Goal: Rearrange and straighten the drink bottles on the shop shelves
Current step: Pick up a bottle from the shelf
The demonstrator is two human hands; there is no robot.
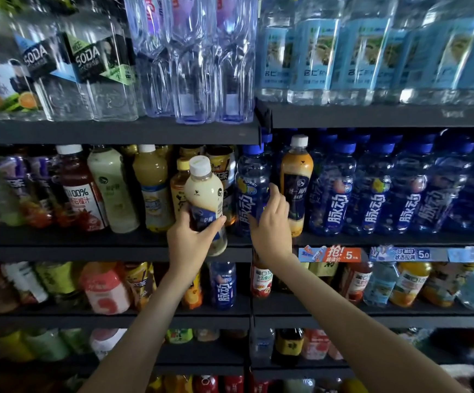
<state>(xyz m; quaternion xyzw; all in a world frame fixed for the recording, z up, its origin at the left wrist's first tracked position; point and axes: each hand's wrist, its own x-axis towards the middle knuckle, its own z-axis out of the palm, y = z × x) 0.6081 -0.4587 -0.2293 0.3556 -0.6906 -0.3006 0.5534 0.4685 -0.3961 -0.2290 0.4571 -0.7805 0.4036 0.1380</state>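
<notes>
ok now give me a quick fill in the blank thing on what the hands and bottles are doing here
1. The left hand holds the cream bottle, which has a ____ cap.
2. The right hand grips the blue bottle, whose cap is ____.
3. The cream bottle is ____, not upright.
4. The clear bottles at the top left bear the word ____.

Missing words: white; blue; tilted; SODA

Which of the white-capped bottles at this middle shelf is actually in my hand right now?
The cream-coloured bottle with the dark blue label, gripped by your left hand in front of the shelf edge; the other white-capped ones stand on the shelf.
</notes>
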